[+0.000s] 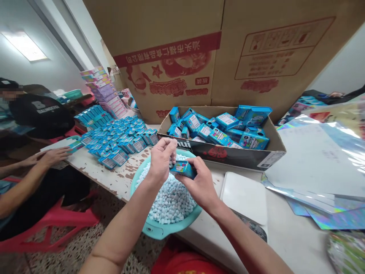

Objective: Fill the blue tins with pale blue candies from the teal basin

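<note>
My right hand (201, 180) grips a small blue candy box (184, 168) by its sides, tilted above the bowl. My left hand (163, 158) is closed at the left end of that box, its fingers curled downward around some small pale candies; how many is hidden. Below both hands stands a turquoise plastic bowl (159, 233), filled with pale blue and white candies (172, 201). Just behind the hands, an open cardboard tray (242, 158) holds several blue candy boxes (221, 135), lying at mixed angles.
Many blue boxes (119, 133) stand in rows on the worn table (114, 184) at left, beside a stack of pink and purple boxes (104, 91). A white scale (243, 198) and shiny plastic sheets (313, 160) lie right. A large carton (182, 45) rises behind. Another person's hands (55, 156) are at left.
</note>
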The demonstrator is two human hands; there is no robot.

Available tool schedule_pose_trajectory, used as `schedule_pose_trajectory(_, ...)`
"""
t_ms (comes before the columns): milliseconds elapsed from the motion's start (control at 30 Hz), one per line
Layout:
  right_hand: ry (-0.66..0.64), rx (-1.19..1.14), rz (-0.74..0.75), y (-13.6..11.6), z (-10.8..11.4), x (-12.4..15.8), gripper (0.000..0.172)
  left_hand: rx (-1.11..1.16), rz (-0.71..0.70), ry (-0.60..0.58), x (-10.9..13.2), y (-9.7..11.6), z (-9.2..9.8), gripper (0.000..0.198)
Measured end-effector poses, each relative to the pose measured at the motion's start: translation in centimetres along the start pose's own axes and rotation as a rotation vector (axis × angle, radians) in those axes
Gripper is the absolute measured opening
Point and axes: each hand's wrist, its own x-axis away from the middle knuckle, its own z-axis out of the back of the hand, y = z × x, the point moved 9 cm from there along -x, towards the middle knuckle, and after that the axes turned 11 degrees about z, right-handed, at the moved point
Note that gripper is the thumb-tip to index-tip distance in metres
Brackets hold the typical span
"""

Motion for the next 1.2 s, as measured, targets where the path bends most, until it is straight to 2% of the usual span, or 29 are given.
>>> schedule_pose_trajectory(100, -0.019, -0.033, -0.024, 0.3, -0.2, 0.2, 0.023, 0.039, 0.044, 0.004, 0.0, -0.5, 0.0, 0.037)
schedule_pose_trajectory(267, 0.033, -0.063, 0.000, -0.1, 0.1, 0.2, 0.025, 0.059, -0.052, -0.025, 0.8, 0.9, -0.7, 0.030)
schedule_pose_trajectory(333, 0.053, -0.085, -0.007, 0.1, -0.1, 0.3, 0.026, 0.048, -0.030, -0.026, 0.9, 0.9, -0.9, 0.031)
schedule_pose_trajectory(400, 0.056, -0.122, -0.035, 0.5, -0.2, 0.5, 0.027, 0.056, 0.026, -0.022, 0.6, 0.8, -0.7, 0.032)
schedule_pose_trajectory(467, 0.068, -0.184, -0.071, 0.9, 0.4, 1.0, 0.028, 0.069, 0.013, -0.011, 0.4, 1.2, 0.1, 0.031)
schedule_pose_trajectory(567, 0.153, -0.253, -0.127, 1.7, 3.4, 2.6, 0.034, -0.084, -0.106, 0.014, 0.3, 1.9, 1.9, 0.025)
schedule_pose_trajectory(633, 0.210, -0.234, -0.185, 2.8, 6.0, 4.1, 0.035, -0.429, -0.093, -0.058, 0.3, 0.5, 2.3, 0.023)
schedule_pose_trajectory(733, 0.309, -0.160, -0.273, 5.0, 10.4, 6.5, 0.038, -0.984, -0.062, -0.237, 0.6, -3.0, 2.2, 0.023)
schedule_pose_trajectory(800, 0.426, -0.087, -0.321, 6.7, 13.5, 8.2, 0.043, -1.114, -0.116, -0.243, 0.4, -3.3, 1.8, 0.026)
schedule_pose_trajectory(867, 0.527, -0.022, -0.375, 8.6, 15.9, 9.9, 0.049, -1.110, -0.197, -0.191, -0.9, -2.0, 0.4, 0.027)
schedule_pose_trajectory(967, 0.576, 0.020, -0.452, 11.5, 17.2, 11.5, 0.055, -1.155, -0.273, -0.197, -5.2, -1.0, -4.6, 0.024)
schedule_pose_trajectory(1033, 0.574, 0.031, -0.488, 13.0, 17.1, 12.1, 0.057, -1.294, -0.228, -0.261, -9.2, -2.4, -8.8, 0.023)
schedule_pose_trajectory(1100, 0.555, 0.074, -0.487, 13.6, 16.9, 12.6, 0.057, -1.414, -0.140, -0.335, -13.0, -5.0, -12.7, 0.026)
schedule_pose_trajectory(1200, 0.567, 0.148, -0.375, 12.2, 17.8, 13.3, 0.060, -1.431, -0.035, -0.376, -16.6, -9.0, -16.9, 0.031)
